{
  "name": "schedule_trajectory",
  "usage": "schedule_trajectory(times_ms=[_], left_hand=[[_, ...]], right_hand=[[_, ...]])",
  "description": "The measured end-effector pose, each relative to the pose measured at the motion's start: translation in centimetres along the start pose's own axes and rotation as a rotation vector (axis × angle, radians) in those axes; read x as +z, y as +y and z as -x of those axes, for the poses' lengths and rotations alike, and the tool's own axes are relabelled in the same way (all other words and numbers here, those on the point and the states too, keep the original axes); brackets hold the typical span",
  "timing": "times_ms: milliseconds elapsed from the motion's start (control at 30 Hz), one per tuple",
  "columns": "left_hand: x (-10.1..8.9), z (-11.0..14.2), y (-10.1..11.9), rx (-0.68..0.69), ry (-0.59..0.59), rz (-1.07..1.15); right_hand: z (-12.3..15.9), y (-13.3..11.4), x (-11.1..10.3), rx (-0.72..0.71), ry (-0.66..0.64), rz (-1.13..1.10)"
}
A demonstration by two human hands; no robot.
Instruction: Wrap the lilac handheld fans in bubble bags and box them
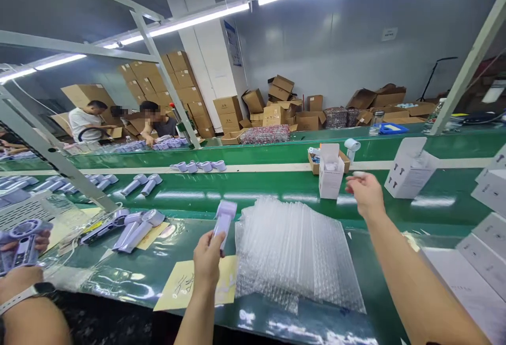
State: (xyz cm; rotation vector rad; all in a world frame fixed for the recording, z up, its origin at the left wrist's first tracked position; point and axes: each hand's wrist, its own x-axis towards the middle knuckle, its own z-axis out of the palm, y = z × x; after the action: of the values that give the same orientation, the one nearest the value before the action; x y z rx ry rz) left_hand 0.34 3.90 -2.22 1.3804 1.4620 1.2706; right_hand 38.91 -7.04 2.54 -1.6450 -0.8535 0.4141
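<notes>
My left hand [208, 255] is wrapped around the handle of a lavender handheld fan [225, 217], held upright with its head at the top. Just right of it lies a stack of clear bubble-wrap bags [292, 250]. Over the green conveyor, my right hand [366, 192] has its fingers curled together; something small and white shows at the fingertips, too unclear to name. Left of that hand stands an open white box [331, 174] with its flap up. Another open white box [410, 171] stands to its right. Beneath my left forearm is a yellow paper [174, 284] with handwriting.
Several lavender fans [138, 229] lie on the bench at left, where a neighbour's hands [41, 240] hold fan parts. More fans [146, 183] rest on the conveyor. White boxes [484, 250] are stacked at right. Behind one open box are a small carton [345, 161] and a pale fan [351, 147].
</notes>
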Motion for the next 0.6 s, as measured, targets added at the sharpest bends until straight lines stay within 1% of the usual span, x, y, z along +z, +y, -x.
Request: schedule_trajectory(times_ms=[33, 67, 100, 133, 167, 200, 233, 267, 300, 333, 400, 433, 467, 500, 533, 600], left_hand=[[1.3, 1.7, 1.4, -0.017, -0.081, 0.176], [2.8, 3.7, 2.7, -0.029, -0.148, 0.303], [4.4, 5.9, 3.8, -0.032, -0.245, 0.373], [6.1, 8.3, 4.7, -0.026, -0.357, 0.394], [7.7, 10.5, 5.4, -0.027, -0.476, 0.386], [9.0, 12.5, 5.8, -0.032, -0.632, 0.359], [10.0, 14.2, 6.0, -0.013, -0.769, 0.317], [10.6, 15.5, 6.1, 0.045, -0.866, 0.249], [10.9, 16.3, 6.0, 0.158, -0.933, 0.156], [10.9, 16.7, 5.8, 0.325, -0.972, 0.035], [10.6, 16.7, 5.4, 0.759, -1.013, -0.285], [10.5, 16.4, 5.1, 0.977, -1.037, -0.465], [10.6, 16.1, 4.9, 1.161, -1.073, -0.642], [10.7, 15.9, 4.6, 1.294, -1.109, -0.803], [11.0, 15.8, 4.5, 1.376, -1.132, -0.935], [11.6, 15.8, 4.3, 1.449, -1.145, -1.086]], right_hand=[[2.4, -0.3, 0.7, 0.054, -0.062, -0.045], [4.9, -0.5, 1.5, 0.100, -0.157, -0.096], [7.3, -0.8, 2.2, 0.142, -0.267, -0.168], [9.4, -0.9, 2.8, 0.181, -0.371, -0.285], [11.1, -1.1, 3.1, 0.217, -0.419, -0.421], [12.5, -1.1, 3.1, 0.247, -0.406, -0.561], [13.5, -0.9, 2.7, 0.268, -0.343, -0.682], [14.3, -0.7, 2.0, 0.276, -0.242, -0.762], [14.8, -0.4, 0.9, 0.274, -0.137, -0.796], [15.4, 0.0, -0.3, 0.282, -0.060, -0.811], [16.6, 0.9, -3.1, 0.345, 0.002, -0.842], [17.4, 1.4, -4.3, 0.403, 0.021, -0.866], [18.3, 1.8, -5.3, 0.471, 0.037, -0.891], [19.3, 2.3, -6.1, 0.540, 0.047, -0.912], [20.2, 2.8, -6.6, 0.595, 0.056, -0.929], [21.9, 3.9, -7.2, 0.650, 0.055, -0.958]])
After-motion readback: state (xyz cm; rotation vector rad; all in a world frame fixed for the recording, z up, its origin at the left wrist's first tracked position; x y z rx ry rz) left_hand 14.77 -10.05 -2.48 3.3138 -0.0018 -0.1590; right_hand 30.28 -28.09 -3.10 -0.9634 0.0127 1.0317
